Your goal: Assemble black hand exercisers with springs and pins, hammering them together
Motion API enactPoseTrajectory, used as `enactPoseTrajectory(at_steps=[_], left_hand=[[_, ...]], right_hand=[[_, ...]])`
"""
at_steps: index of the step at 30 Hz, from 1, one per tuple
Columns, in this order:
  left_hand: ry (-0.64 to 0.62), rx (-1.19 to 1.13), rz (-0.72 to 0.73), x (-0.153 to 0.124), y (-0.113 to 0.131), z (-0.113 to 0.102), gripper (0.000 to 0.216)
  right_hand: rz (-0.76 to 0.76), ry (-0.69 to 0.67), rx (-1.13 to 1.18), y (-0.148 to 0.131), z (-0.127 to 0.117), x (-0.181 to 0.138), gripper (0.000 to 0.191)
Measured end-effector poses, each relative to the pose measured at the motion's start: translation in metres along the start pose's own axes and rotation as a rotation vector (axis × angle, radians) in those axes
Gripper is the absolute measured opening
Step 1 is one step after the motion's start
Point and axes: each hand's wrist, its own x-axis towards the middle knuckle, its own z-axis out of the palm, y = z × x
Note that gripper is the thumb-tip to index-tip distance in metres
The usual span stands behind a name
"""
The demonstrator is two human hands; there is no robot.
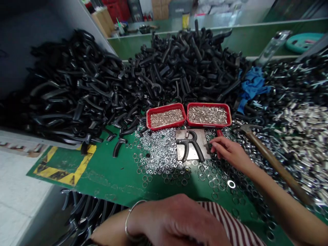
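Observation:
My right hand (227, 150) reaches onto the green bench with its fingers curled together at the right edge of a small metal plate (203, 136). A black hand-grip assembly (191, 145) lies on that plate. What the fingertips pinch is too small to name. My left hand (176, 220) is close to the camera at the bottom, back of the hand up, a silver bangle on the wrist. Its fingers are hidden below the frame edge. Loose steel rings and washers (159, 150) cover the bench around the plate.
Two red trays (166, 108) (208, 105) of small metal parts stand behind the plate. A huge heap of black plastic handles (115, 78) fills the back. A wooden-handled hammer (269, 157) lies at right beside metal sleeves (302, 130). A blue cloth (252, 85) lies on the heap.

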Motion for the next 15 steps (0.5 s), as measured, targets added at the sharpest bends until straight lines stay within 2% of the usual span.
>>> enactPoseTrajectory(at_steps=[2, 4, 5, 6, 8, 10, 12, 15], left_hand=[[0.324, 0.278, -0.120, -0.006, -0.002, -0.036, 0.025], [0.662, 0.614, -0.281, -0.010, -0.018, -0.087, 0.024], [0.775, 0.787, -0.360, -0.012, -0.029, -0.115, 0.022], [0.807, 0.958, -0.455, -0.013, -0.042, -0.144, 0.020], [0.738, 1.230, -0.734, -0.015, -0.065, -0.193, 0.021], [0.641, 1.331, -0.934, -0.016, -0.083, -0.225, 0.019], [0.602, 1.345, -1.009, -0.018, -0.094, -0.238, 0.018], [0.608, 1.355, -1.018, -0.024, -0.103, -0.237, 0.022]], right_hand=[[-0.073, 0.006, -0.072, -0.004, -0.001, 0.015, 0.021], [-0.216, 0.029, -0.159, -0.013, -0.001, 0.042, 0.017], [-0.301, 0.045, -0.205, -0.020, 0.000, 0.059, 0.016], [-0.382, 0.060, -0.259, -0.029, 0.003, 0.078, 0.016], [-0.510, 0.077, -0.418, -0.051, 0.012, 0.118, 0.019], [-0.557, 0.060, -0.607, -0.071, 0.026, 0.157, 0.020], [-0.552, -0.012, -0.710, -0.084, 0.040, 0.191, 0.018], [-0.533, -0.094, -0.722, -0.087, 0.058, 0.223, 0.012]])
